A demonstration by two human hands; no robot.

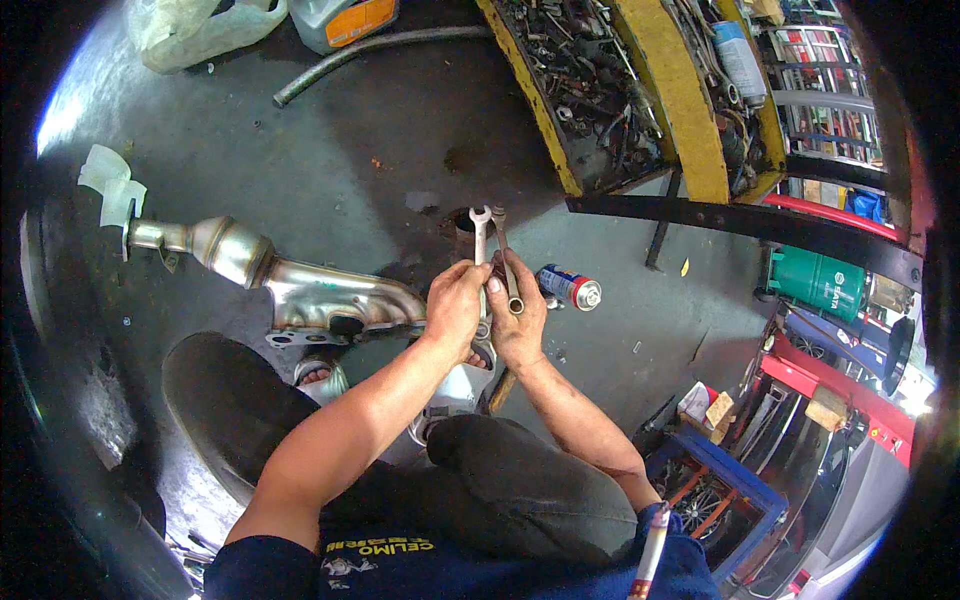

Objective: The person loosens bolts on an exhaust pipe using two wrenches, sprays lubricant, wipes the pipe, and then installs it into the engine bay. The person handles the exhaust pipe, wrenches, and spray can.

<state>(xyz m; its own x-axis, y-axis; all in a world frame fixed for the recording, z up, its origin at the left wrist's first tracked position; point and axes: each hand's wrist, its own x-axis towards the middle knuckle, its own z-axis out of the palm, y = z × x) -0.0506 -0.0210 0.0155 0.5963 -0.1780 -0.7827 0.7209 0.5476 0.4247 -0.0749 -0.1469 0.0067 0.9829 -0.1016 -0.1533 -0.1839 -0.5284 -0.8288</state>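
Observation:
Over the floor in front of my knees, my left hand (455,310) grips a combination wrench (480,245), its open jaw pointing away from me. Close beside it, my right hand (522,328) is closed on a second wrench (502,235), whose ring end shows at the thumb. The two tools stand nearly side by side, and my hands almost touch. To the left lies a shiny metal exhaust manifold (345,298) with a bulging pipe section; its right end passes behind my left hand. A blue-and-red spray can (570,287) lies right of my right hand.
A yellow-edged tray of loose metal parts (590,90) stands at the far right on a dark frame (740,215). A grey hose (375,52), a container (340,20) and a plastic bag (200,35) lie at the back. Right stand a green cylinder (820,283) and a blue frame (725,470).

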